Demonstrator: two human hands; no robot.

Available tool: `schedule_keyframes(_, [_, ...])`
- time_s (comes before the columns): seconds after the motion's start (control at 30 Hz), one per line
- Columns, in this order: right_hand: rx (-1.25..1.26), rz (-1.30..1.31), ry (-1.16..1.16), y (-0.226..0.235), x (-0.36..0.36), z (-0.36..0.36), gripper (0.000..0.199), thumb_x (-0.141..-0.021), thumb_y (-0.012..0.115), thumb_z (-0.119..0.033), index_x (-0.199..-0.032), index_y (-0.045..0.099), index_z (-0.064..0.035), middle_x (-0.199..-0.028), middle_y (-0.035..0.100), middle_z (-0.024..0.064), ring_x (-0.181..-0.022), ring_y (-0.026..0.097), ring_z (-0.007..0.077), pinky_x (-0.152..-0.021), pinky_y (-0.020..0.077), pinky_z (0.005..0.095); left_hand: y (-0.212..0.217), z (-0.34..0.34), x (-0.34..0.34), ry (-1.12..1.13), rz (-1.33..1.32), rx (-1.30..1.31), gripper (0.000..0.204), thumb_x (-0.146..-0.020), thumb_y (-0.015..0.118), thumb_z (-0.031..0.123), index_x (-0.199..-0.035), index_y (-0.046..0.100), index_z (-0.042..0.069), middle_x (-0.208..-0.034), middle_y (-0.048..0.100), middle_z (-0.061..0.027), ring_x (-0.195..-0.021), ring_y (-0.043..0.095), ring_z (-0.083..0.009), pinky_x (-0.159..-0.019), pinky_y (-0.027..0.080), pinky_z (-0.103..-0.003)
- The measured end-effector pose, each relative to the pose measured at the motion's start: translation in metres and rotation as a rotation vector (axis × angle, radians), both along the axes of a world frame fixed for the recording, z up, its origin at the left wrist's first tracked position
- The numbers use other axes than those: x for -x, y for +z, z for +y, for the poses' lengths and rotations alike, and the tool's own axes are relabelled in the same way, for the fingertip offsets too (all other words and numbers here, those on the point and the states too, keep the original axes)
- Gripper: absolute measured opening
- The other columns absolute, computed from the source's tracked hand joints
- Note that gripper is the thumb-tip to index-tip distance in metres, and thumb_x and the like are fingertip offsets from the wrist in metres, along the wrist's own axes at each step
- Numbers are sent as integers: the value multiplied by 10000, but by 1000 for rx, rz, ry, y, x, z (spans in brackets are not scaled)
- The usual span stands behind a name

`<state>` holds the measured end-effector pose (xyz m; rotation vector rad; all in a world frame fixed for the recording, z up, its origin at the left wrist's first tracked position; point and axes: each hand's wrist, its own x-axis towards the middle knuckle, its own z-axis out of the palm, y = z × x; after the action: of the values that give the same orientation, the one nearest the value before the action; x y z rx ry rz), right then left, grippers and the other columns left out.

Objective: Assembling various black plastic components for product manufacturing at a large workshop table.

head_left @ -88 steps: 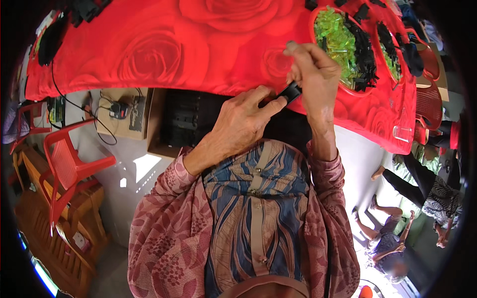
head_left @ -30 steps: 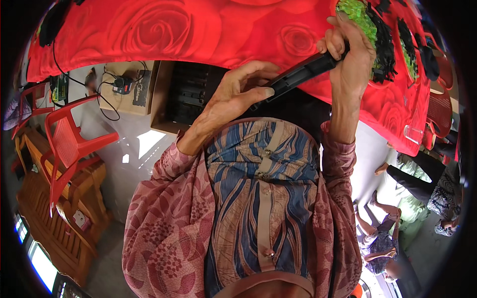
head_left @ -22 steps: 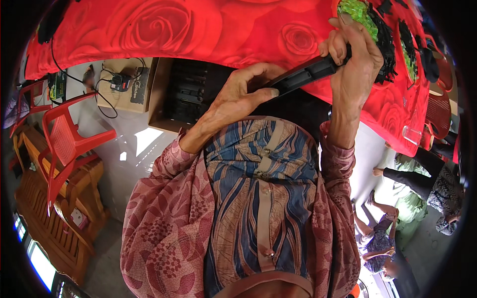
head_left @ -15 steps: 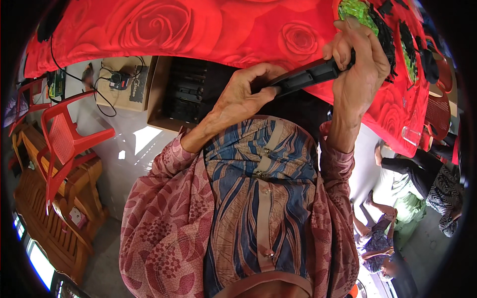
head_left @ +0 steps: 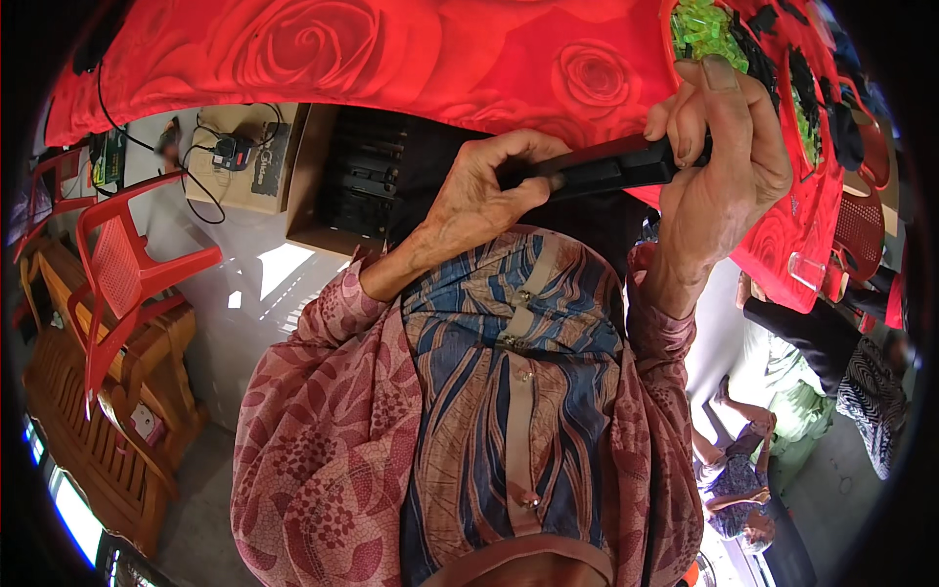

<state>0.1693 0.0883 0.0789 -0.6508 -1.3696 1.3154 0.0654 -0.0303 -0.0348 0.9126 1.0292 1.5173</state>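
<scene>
Both hands hold a long, narrow black plastic piece (head_left: 614,169) level in front of my chest, close to the table's near edge. My left hand (head_left: 489,186) is closed round its left end, thumb in front. At its right end is my right hand (head_left: 729,171), fingers bent round that end and the fingertips raised. Whether a small part sits in the right fingertips, I cannot tell. Just beyond them is a red-rimmed container of bright green translucent pieces (head_left: 704,34). Black parts (head_left: 765,64) lie beside it.
A red rose-patterned cloth (head_left: 489,68) covers the table. Left of my lap, an open cardboard box (head_left: 305,191) holds several black parts. A closed carton (head_left: 264,196) with a cabled device (head_left: 233,152), a red chair (head_left: 122,259) and a wooden bench (head_left: 93,430) stand farther left. Other people sit at right.
The black piece has turned so that its open compartments no longer show and its right end sits lower. My right hand has shifted slightly right and down, uncovering more green pieces.
</scene>
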Motion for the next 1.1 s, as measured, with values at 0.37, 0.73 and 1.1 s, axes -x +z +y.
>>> schedule_keyframes(0.37, [-63,-98,-13,3,-1,-6,150,-917,601,-41,-900,665,93,-537,434,25,-474,361,83,-490,431,282,5,0,-10,147,41,24,287,-805,624,3,-1088,643,-34,-964,692,-96,-923,640,-144,-846,499,-299])
schedule_keyframes(0.73, [-80,-95,30,-6,-1,-7,112,-869,705,-84,-856,688,26,-572,547,-6,-493,471,45,-468,343,202,3,0,-8,241,516,-96,287,-788,622,30,-1062,655,-48,-891,701,-164,-771,686,-196,-661,535,-283])
schedule_keyframes(1.1, [-38,-117,26,-7,-1,-10,110,-859,718,-83,-859,690,24,-575,549,-9,-499,482,40,-472,358,195,0,-2,-8,194,548,-91,328,-782,611,33,-1094,654,-58,-890,699,-189,-729,685,-198,-622,544,-303])
